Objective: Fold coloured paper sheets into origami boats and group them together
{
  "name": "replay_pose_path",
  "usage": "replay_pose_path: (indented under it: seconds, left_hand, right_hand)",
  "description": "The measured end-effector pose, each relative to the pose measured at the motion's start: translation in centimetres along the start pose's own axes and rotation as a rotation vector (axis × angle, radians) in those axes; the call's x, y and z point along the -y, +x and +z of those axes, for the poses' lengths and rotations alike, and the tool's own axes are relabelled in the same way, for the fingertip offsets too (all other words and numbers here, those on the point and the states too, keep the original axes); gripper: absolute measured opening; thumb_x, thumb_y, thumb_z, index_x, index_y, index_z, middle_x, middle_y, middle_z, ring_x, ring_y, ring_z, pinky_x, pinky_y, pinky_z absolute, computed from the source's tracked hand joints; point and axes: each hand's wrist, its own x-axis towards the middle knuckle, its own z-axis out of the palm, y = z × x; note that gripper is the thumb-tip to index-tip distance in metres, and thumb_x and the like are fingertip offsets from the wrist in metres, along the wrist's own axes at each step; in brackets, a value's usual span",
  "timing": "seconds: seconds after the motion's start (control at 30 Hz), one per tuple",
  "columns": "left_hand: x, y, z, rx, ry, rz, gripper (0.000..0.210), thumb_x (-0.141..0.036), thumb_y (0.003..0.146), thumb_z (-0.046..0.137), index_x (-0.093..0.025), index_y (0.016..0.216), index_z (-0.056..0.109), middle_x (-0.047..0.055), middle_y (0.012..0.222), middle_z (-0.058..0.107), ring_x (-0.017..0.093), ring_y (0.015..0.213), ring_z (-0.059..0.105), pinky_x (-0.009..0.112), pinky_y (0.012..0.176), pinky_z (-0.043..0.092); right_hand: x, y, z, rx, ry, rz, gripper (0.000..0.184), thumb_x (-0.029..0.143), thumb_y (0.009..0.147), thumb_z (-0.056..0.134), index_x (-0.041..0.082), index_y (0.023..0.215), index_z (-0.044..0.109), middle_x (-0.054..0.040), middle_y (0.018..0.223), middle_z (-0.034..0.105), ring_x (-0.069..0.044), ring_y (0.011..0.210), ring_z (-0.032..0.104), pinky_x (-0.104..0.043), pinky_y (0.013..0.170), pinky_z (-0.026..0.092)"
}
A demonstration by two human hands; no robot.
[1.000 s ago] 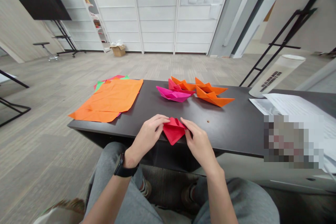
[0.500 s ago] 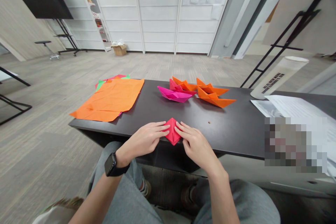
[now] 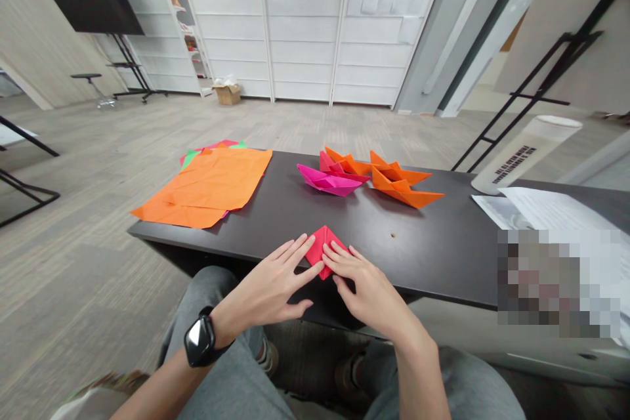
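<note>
Both hands have flattened since a second ago, when they held the folded red paper piece (image 3: 322,248) up by pinched fingertips; now it lies pressed flat on the near edge of the dark tabletop (image 3: 443,243), showing as a small diamond with its far corner free. The left hand (image 3: 268,289), a black smartwatch (image 3: 199,340) on its wrist, lies open with fingers spread and fingertips resting on the paper's left side. The right hand (image 3: 367,285) is likewise open and flat, its fingertips pressing the paper's right side, so the two hands meet over the fold, nearly touching each other and clamped on nothing. Farther back on the tabletop sit a folded magenta paper boat (image 3: 329,180) and, just beside it to the right, folded orange paper boats (image 3: 396,182), grouped close together. To the left, a stack of flat orange paper sheets (image 3: 209,187) overhangs the tabletop's corner, with green and pink sheet edges peeking out beneath it. On the right side lie white printed paper sheets (image 3: 546,209), and near them a white cylindrical container (image 3: 524,154) stands at the far edge.
</note>
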Motion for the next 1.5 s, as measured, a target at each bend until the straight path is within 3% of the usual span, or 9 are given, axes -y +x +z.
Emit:
replay_pose_path:
  seconds: [0.3,0.47,0.6,0.73,0.87,1.07,1.27,1.37,1.5]
  left_hand:
    - [-1.2,-0.6,0.4,-0.024,-0.031,-0.023,0.073,-0.038,0.084,0.074,-0.028,0.149,0.043,0.020,0.166,0.019,0.037,0.154,0.016,0.057,0.118,0.032]
    - [-1.0,-0.8,0.4,-0.014,-0.049,-0.016,0.071,-0.038,0.080,0.078,-0.027,0.144,0.049,0.020,0.167,0.016,0.038,0.154,0.017,0.058,0.119,0.031]
    - [-1.0,-0.6,-0.1,-0.030,-0.049,-0.020,0.057,-0.033,0.086,0.071,-0.023,0.140,0.054,0.020,0.163,0.030,0.036,0.152,0.025,0.055,0.118,0.034]
    - [-1.4,0.0,-0.6,-0.098,-0.009,-0.147,0.042,-0.027,0.098,0.052,-0.019,0.139,0.055,0.016,0.153,0.049,0.028,0.145,0.041,0.050,0.120,0.035]
    - [-1.7,0.3,0.0,-0.067,0.075,-0.183,0.054,-0.033,0.099,0.054,-0.020,0.150,0.043,0.018,0.160,0.037,0.031,0.149,0.035,0.051,0.118,0.037]
    - [-1.3,-0.2,0.1,-0.034,0.105,-0.169,0.049,-0.029,0.100,0.050,-0.024,0.149,0.045,0.015,0.160,0.038,0.029,0.148,0.036,0.053,0.119,0.034]
    - [0.6,1.9,-1.0,-0.070,-0.127,-0.256,0.034,-0.030,0.103,0.046,-0.022,0.133,0.060,0.010,0.140,0.063,0.023,0.131,0.058,0.052,0.121,0.030]
    - [1.9,4.4,-1.2,-0.114,-0.296,-0.313,0.037,-0.028,0.095,0.062,-0.020,0.131,0.060,0.010,0.135,0.066,0.026,0.129,0.058,0.049,0.118,0.035]
    - [2.8,7.4,-1.3,-0.150,-0.628,-0.380,0.034,-0.011,0.079,0.073,-0.020,0.111,0.066,0.007,0.111,0.074,0.023,0.103,0.068,0.039,0.097,0.051]
  right_hand:
    - [0.1,-0.3,-0.3,0.037,-0.029,-0.008,0.050,0.009,0.094,0.045,0.022,0.140,0.057,-0.0050,0.146,0.055,-0.021,0.138,0.050,-0.052,0.121,0.033]
    - [1.5,-0.3,0.1,0.048,-0.080,0.029,0.048,0.018,0.100,0.043,0.016,0.148,0.047,-0.0084,0.156,0.042,-0.021,0.147,0.037,-0.051,0.124,0.027]
    - [1.5,0.0,0.8,0.111,-0.083,0.098,0.050,0.030,0.103,0.043,0.014,0.151,0.043,-0.0109,0.158,0.037,-0.024,0.149,0.032,-0.053,0.123,0.026]
    - [1.4,0.1,1.0,0.120,-0.057,0.124,0.053,0.027,0.101,0.049,0.016,0.152,0.041,-0.0107,0.159,0.035,-0.025,0.149,0.031,-0.052,0.124,0.024]
    - [0.9,-0.3,0.5,0.108,-0.013,0.120,0.054,0.025,0.099,0.051,0.019,0.152,0.041,-0.0090,0.159,0.036,-0.024,0.150,0.030,-0.050,0.124,0.024]
    - [-1.0,-2.1,-1.5,0.102,0.026,0.197,0.049,0.025,0.100,0.050,0.031,0.148,0.045,-0.0024,0.156,0.042,-0.025,0.148,0.034,-0.060,0.123,0.020]
    - [-1.0,-2.5,-2.0,0.043,0.033,0.211,0.040,0.029,0.101,0.050,0.029,0.140,0.057,-0.0042,0.149,0.054,-0.026,0.142,0.044,-0.060,0.122,0.020]
    - [-0.9,-2.1,-1.9,-0.039,0.030,0.209,0.032,0.030,0.101,0.050,0.028,0.126,0.069,-0.0054,0.136,0.066,-0.026,0.132,0.056,-0.059,0.122,0.023]
    - [-1.4,-0.7,-2.2,-0.153,0.116,0.237,0.027,0.026,0.100,0.047,0.025,0.111,0.071,-0.0074,0.122,0.069,-0.024,0.113,0.065,-0.045,0.105,0.047]
